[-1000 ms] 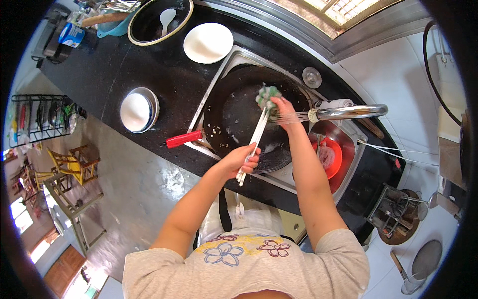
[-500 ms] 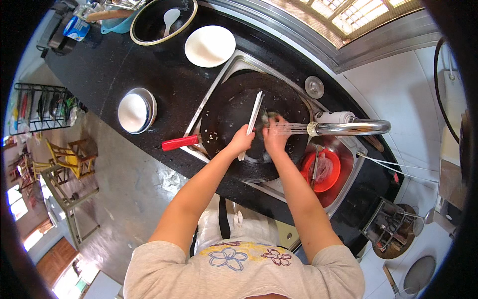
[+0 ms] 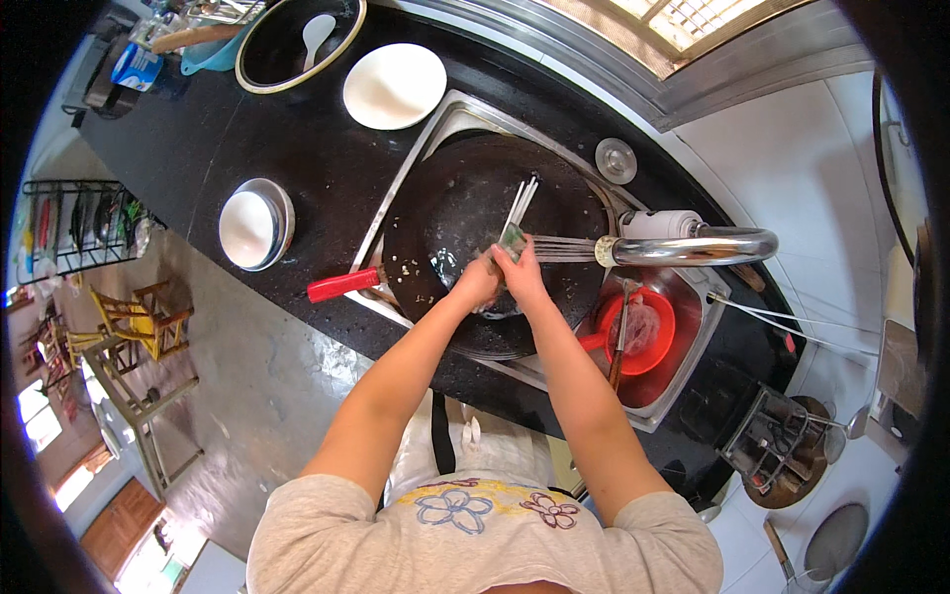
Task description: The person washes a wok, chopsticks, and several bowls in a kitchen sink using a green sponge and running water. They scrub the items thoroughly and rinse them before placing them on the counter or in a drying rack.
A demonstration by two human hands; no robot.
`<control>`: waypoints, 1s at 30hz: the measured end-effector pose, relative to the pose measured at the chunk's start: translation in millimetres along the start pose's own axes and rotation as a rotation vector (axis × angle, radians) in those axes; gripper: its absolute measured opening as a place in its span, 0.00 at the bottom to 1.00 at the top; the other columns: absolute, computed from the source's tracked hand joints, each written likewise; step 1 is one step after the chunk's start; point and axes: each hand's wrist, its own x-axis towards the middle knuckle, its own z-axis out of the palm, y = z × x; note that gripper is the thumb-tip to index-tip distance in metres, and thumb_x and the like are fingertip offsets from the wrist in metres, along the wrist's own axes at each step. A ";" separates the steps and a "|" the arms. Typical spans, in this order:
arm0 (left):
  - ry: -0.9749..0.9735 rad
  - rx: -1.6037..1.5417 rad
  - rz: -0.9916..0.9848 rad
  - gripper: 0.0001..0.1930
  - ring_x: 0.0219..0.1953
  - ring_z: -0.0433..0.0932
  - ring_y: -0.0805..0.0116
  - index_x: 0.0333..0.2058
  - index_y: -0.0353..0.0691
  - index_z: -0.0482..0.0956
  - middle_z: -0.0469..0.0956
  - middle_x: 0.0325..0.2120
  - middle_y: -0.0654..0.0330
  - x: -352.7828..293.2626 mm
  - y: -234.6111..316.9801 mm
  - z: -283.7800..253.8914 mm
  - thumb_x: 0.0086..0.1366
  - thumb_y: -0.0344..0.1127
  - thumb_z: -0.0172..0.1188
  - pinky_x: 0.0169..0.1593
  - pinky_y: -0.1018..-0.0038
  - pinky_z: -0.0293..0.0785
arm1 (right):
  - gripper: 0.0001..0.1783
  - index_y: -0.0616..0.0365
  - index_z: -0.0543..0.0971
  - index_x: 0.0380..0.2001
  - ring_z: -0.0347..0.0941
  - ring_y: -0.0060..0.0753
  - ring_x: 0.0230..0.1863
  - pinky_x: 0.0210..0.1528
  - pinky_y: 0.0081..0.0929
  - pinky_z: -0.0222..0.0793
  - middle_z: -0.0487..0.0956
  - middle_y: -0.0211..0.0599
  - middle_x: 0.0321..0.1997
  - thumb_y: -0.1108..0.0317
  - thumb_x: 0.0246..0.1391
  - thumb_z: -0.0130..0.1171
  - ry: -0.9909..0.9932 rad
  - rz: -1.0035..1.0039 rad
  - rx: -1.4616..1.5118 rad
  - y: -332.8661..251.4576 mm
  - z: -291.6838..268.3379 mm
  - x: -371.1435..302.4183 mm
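Note:
A bundle of white chopsticks (image 3: 522, 201) is gripped in my left hand (image 3: 478, 282), tips pointing away from me over a big black wok (image 3: 421, 208). Closed around the same bundle, my right hand (image 3: 522, 274) presses a greenish scrubbing cloth (image 3: 512, 237) against it, touching my left hand. Water streams from the chrome tap (image 3: 683, 251) toward the cloth and my right fingers. The wok sits in the steel sink, with pale food bits and suds inside. Its red handle (image 3: 341, 285) juts out to the left over the rim.
Right of the wok, a red plastic basin (image 3: 648, 332) lies in the second sink bowl (image 3: 683, 371). Stacked bowls (image 3: 249, 228) stand on the black counter at left. A white plate (image 3: 396, 87) and a dark pot with a white rice paddle (image 3: 317, 38) are behind. A glass (image 3: 616, 160) stands by the window.
My right hand has moved left from the wok's middle, bringing the cloth onto the chopsticks beside my left hand. The whole view has shifted slightly.

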 end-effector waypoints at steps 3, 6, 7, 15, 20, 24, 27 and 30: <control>-0.121 -0.343 -0.234 0.11 0.13 0.61 0.76 0.44 0.43 0.62 0.65 0.17 0.66 -11.7 6.1 1.6 0.68 0.41 0.44 0.17 0.77 0.62 | 0.30 0.65 0.63 0.51 0.69 0.25 0.40 0.42 0.24 0.67 0.73 0.35 0.40 0.68 0.48 0.64 0.068 0.062 -0.073 -29.1 9.6 3.8; -0.244 -0.518 -0.292 0.05 0.15 0.55 0.81 0.39 0.47 0.61 0.57 0.17 0.72 -28.8 22.1 -3.1 0.69 0.40 0.42 0.16 0.83 0.56 | 0.20 0.64 0.68 0.43 0.74 0.30 0.29 0.30 0.27 0.72 0.75 0.39 0.33 0.73 0.47 0.63 0.191 0.101 0.230 -19.3 7.4 31.9; -0.297 -0.602 -0.340 0.07 0.15 0.54 0.82 0.35 0.48 0.59 0.57 0.17 0.72 -40.3 29.9 -4.0 0.69 0.41 0.45 0.16 0.84 0.54 | 0.17 0.64 0.70 0.41 0.74 0.31 0.27 0.28 0.28 0.73 0.76 0.40 0.31 0.74 0.47 0.62 0.217 0.140 0.355 -26.5 6.8 39.2; -0.345 -0.934 -0.332 0.09 0.14 0.51 0.84 0.32 0.48 0.57 0.54 0.16 0.72 -60.0 50.5 -8.9 0.71 0.41 0.42 0.13 0.87 0.47 | 0.16 0.63 0.68 0.38 0.76 0.34 0.28 0.29 0.27 0.76 0.76 0.41 0.31 0.77 0.47 0.62 -0.057 0.239 0.500 -61.4 9.8 16.4; -0.311 -0.581 -0.365 0.09 0.15 0.53 0.83 0.33 0.49 0.57 0.55 0.17 0.72 -67.9 57.5 -10.3 0.70 0.43 0.44 0.15 0.85 0.50 | 0.16 0.65 0.67 0.35 0.74 0.33 0.22 0.23 0.28 0.73 0.74 0.40 0.26 0.79 0.45 0.62 0.086 0.268 0.380 -59.5 5.8 22.4; -0.409 -0.642 -0.396 0.10 0.14 0.52 0.83 0.33 0.48 0.57 0.55 0.16 0.73 -110.3 54.6 3.5 0.70 0.43 0.44 0.14 0.84 0.49 | 0.08 0.65 0.71 0.30 0.71 0.29 0.18 0.16 0.25 0.68 0.75 0.41 0.23 0.75 0.49 0.60 0.212 0.248 0.282 -75.8 -27.8 61.1; -0.353 -0.692 -0.344 0.12 0.13 0.50 0.82 0.30 0.48 0.55 0.54 0.16 0.72 -118.3 49.4 6.5 0.71 0.44 0.42 0.14 0.83 0.48 | 0.09 0.66 0.72 0.31 0.72 0.30 0.20 0.19 0.23 0.70 0.75 0.41 0.25 0.73 0.49 0.61 0.142 0.143 0.330 -70.7 -13.3 56.7; -0.318 -0.671 -0.339 0.12 0.13 0.50 0.82 0.29 0.48 0.55 0.54 0.16 0.71 -110.3 50.6 0.1 0.71 0.44 0.42 0.14 0.83 0.47 | 0.11 0.64 0.73 0.35 0.76 0.34 0.28 0.28 0.28 0.76 0.78 0.42 0.31 0.69 0.52 0.60 0.113 0.176 0.547 -77.5 3.0 31.8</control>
